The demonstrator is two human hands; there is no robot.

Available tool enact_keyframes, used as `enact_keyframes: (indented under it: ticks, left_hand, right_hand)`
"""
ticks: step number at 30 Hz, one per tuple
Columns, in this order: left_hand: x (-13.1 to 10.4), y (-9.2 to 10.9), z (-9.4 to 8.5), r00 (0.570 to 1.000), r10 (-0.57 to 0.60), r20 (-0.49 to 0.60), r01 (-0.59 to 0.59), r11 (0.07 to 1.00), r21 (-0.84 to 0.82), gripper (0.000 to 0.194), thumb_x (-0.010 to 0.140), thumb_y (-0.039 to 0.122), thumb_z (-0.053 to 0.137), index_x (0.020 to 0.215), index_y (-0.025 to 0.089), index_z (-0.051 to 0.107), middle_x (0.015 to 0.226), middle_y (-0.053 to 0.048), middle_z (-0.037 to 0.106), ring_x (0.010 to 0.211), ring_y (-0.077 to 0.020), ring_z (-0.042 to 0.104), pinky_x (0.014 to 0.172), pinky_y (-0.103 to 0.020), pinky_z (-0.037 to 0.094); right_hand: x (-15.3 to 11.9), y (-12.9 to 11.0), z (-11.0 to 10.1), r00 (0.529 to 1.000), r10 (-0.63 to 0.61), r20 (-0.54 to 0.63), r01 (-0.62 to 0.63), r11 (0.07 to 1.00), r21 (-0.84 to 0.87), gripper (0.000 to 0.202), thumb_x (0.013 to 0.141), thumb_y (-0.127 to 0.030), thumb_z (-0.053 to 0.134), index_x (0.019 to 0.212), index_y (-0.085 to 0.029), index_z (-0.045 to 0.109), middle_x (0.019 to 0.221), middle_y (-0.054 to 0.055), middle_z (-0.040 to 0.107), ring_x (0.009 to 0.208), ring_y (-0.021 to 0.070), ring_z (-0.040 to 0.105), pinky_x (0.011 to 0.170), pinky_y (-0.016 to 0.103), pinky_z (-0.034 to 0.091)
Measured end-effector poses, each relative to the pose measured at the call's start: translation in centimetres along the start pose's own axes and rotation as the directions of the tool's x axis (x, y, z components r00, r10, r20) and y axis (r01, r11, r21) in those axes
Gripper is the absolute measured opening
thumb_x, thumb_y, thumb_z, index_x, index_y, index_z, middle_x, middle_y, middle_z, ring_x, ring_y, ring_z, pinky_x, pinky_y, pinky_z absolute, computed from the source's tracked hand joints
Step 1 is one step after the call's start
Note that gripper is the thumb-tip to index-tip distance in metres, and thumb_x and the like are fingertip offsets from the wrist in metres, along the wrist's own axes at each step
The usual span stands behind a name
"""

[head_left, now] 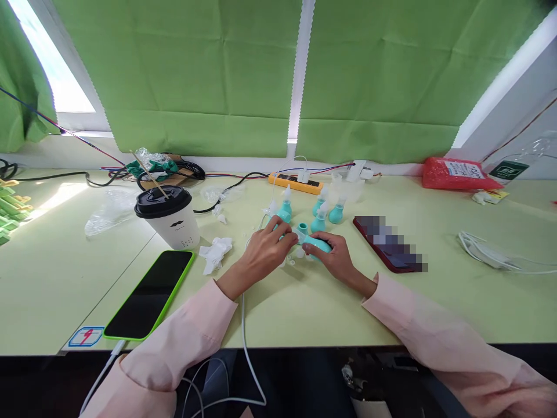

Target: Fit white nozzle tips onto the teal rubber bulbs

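Observation:
My right hand (pixel 333 255) is wrapped round a teal rubber bulb (pixel 318 244), which lies tilted with its narrow end toward the left. At that end, the fingers of my left hand (pixel 270 247) pinch a small translucent tip (pixel 300 235). Just behind my hands, a teal bulb with an open neck (pixel 303 228) stands upright. Several more teal bulbs with clear nozzles, such as one at the right (pixel 336 212) and one at the left (pixel 286 206), stand farther back. Small white rings (pixel 291 262) lie on the table below my hands.
On the pale green table (pixel 304 313) are a lidded paper cup (pixel 176 226), a green-cased phone (pixel 150 296), crumpled tissue (pixel 216 254), a dark red phone (pixel 385 244), an orange power strip (pixel 296 183) and a red package (pixel 456 174). A white cable (pixel 243 325) runs over the front edge.

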State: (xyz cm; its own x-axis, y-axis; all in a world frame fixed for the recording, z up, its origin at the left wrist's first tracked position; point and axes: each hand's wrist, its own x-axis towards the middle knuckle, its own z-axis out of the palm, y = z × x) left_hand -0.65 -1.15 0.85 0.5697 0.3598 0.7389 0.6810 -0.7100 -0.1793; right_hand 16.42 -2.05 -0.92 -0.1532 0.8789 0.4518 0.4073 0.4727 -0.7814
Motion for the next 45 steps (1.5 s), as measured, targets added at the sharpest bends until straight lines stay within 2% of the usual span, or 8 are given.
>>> enact_keyframes:
  ticks: [3, 8, 11, 16, 24, 29, 36, 45]
  left_hand:
    - [0.0, 0.2, 0.2, 0.999, -0.041, 0.026, 0.041, 0.999, -0.013, 0.017, 0.082, 0.02, 0.036, 0.076, 0.015, 0.052, 0.071, -0.005, 0.054, 0.077, -0.0154, 0.045, 0.045, -0.021, 0.035]
    - [0.0, 0.8, 0.1, 0.997, 0.05, 0.063, -0.06, 0.984, 0.17, 0.014, 0.081, 0.01, 0.035, 0.078, 0.013, 0.049, 0.069, -0.006, 0.052, 0.073, -0.0174, 0.045, 0.049, -0.025, 0.035]
    - [0.0, 1.2, -0.1, 0.996, 0.056, 0.064, -0.069, 0.972, 0.225, 0.015, 0.08, 0.008, 0.034, 0.077, 0.012, 0.048, 0.065, -0.005, 0.051, 0.067, -0.0167, 0.046, 0.048, -0.026, 0.033]
    - [-0.1, 1.4, 0.1, 1.0, 0.014, -0.012, -0.011, 0.983, 0.182, 0.017, 0.082, 0.011, 0.031, 0.08, 0.014, 0.047, 0.058, -0.002, 0.05, 0.062, -0.015, 0.047, 0.048, -0.026, 0.029]
    - [-0.2, 1.3, 0.6, 0.997, 0.0, -0.083, 0.016, 0.981, 0.193, 0.01, 0.08, 0.014, 0.038, 0.078, 0.015, 0.047, 0.056, 0.0, 0.051, 0.06, -0.0135, 0.045, 0.046, -0.025, 0.029]
    - [-0.2, 1.1, 0.6, 0.992, -0.063, -0.112, 0.076, 0.991, 0.114, 0.016, 0.079, 0.019, 0.044, 0.094, 0.015, 0.047, 0.067, -0.002, 0.055, 0.068, -0.0139, 0.045, 0.045, -0.022, 0.031]
    - [-0.5, 0.8, 0.5, 0.987, 0.031, -0.157, -0.014, 0.994, 0.108, 0.008, 0.076, 0.013, 0.047, 0.083, 0.015, 0.05, 0.067, -0.002, 0.055, 0.07, -0.0144, 0.045, 0.044, -0.021, 0.032]
    - [-0.2, 1.3, -0.1, 0.978, 0.138, -0.155, -0.098, 0.967, 0.237, 0.006, 0.076, 0.01, 0.044, 0.078, 0.011, 0.05, 0.06, -0.002, 0.05, 0.064, -0.0145, 0.047, 0.046, -0.024, 0.034]
  right_hand:
    - [0.0, 0.1, 0.1, 0.999, -0.028, -0.029, 0.027, 0.998, -0.06, 0.02, 0.065, -0.035, 0.056, 0.062, -0.015, 0.055, 0.051, -0.002, 0.046, 0.048, 0.0093, 0.039, 0.045, 0.022, 0.034]
    - [0.0, 0.2, 0.2, 0.996, -0.062, -0.061, 0.056, 0.993, -0.1, 0.019, 0.066, -0.033, 0.056, 0.063, -0.015, 0.055, 0.05, -0.003, 0.046, 0.046, 0.0084, 0.038, 0.044, 0.021, 0.034]
    - [-0.2, 0.0, 0.2, 0.995, -0.075, -0.068, 0.068, 0.992, -0.102, 0.018, 0.066, -0.033, 0.057, 0.064, -0.015, 0.055, 0.05, -0.003, 0.045, 0.046, 0.0081, 0.037, 0.044, 0.021, 0.034]
    - [-0.3, -0.5, 0.1, 0.995, -0.057, -0.079, 0.052, 0.996, -0.072, 0.019, 0.066, -0.034, 0.056, 0.065, -0.015, 0.056, 0.05, -0.002, 0.048, 0.046, 0.0094, 0.041, 0.045, 0.022, 0.036]
    - [-0.1, -0.8, 0.0, 0.998, 0.012, -0.054, -0.011, 1.0, 0.005, 0.021, 0.069, -0.035, 0.054, 0.06, -0.016, 0.055, 0.053, -0.001, 0.052, 0.05, 0.0107, 0.044, 0.049, 0.023, 0.037]
    - [-0.2, -0.5, -0.1, 0.998, -0.024, -0.06, 0.022, 0.999, -0.033, 0.019, 0.068, -0.033, 0.055, 0.062, -0.015, 0.055, 0.053, -0.001, 0.052, 0.05, 0.0112, 0.045, 0.049, 0.024, 0.037]
    - [-0.2, -0.3, 0.2, 0.994, -0.055, -0.099, 0.044, 0.993, -0.112, 0.018, 0.066, -0.032, 0.057, 0.065, -0.015, 0.056, 0.051, -0.003, 0.046, 0.046, 0.0088, 0.039, 0.045, 0.022, 0.035]
    - [-0.4, -0.5, 0.3, 0.984, -0.124, -0.128, 0.095, 0.973, -0.212, 0.017, 0.067, -0.031, 0.056, 0.065, -0.014, 0.055, 0.051, -0.002, 0.046, 0.046, 0.0083, 0.038, 0.046, 0.022, 0.035]
